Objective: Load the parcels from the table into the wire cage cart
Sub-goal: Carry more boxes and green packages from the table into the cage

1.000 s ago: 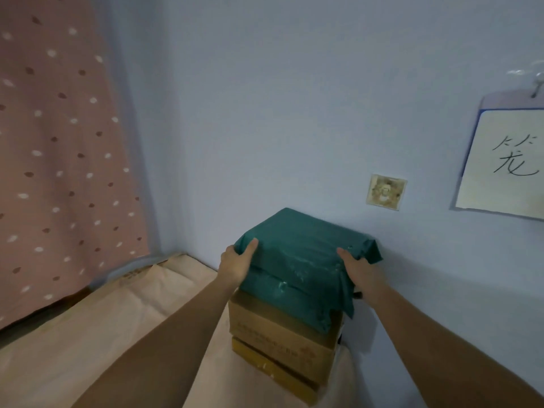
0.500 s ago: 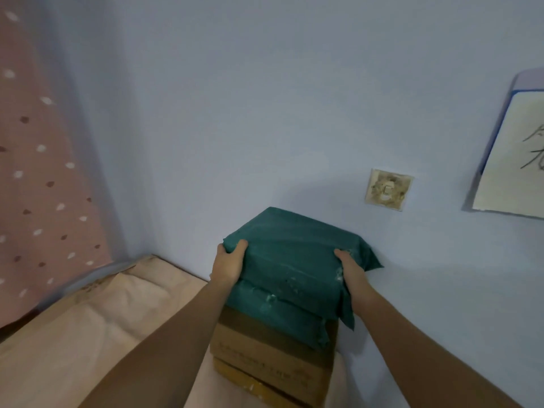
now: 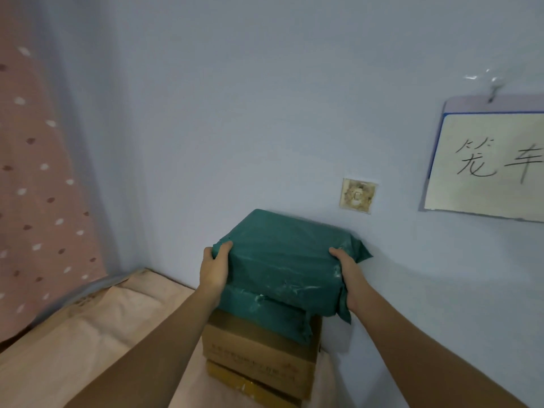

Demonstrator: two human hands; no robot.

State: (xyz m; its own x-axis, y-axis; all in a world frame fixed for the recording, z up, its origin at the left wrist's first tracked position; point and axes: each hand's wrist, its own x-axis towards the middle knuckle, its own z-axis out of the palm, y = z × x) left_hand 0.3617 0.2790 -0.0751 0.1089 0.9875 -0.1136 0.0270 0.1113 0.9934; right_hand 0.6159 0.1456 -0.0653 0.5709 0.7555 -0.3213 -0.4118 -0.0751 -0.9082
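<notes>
**Green parcel gripped at both ends, atop a stack by the wall**

Held by two hands: left hand [image 3: 213,272] curled round the near-left corner of the green parcel [image 3: 290,260], thumb on top; right hand [image 3: 347,273] clasping the right end, thumb on top, fingers tucked underneath and out of sight. Lying flat or nearly so, long axis running left to right, roughly along the blue wall [image 3: 265,98], far edge close to it. Whether resting on or just clear of what lies beneath: impossible to tell.

Directly below, a second green parcel [image 3: 273,318], mostly hidden, only its front showing. Under that, one brown carton [image 3: 256,353] with faint printed text too blurred to read, then one yellowish carton [image 3: 250,388], cut off by the lower frame edge. Four stacked items in all, two green, two cardboard, at the far right corner of the cloth-covered surface [image 3: 73,348].

On the wall: one stained socket plate [image 3: 357,195], one hanging handwritten sign [image 3: 485,163], cropped at the right. At left, one pink spotted curtain [image 3: 38,187].
</notes>
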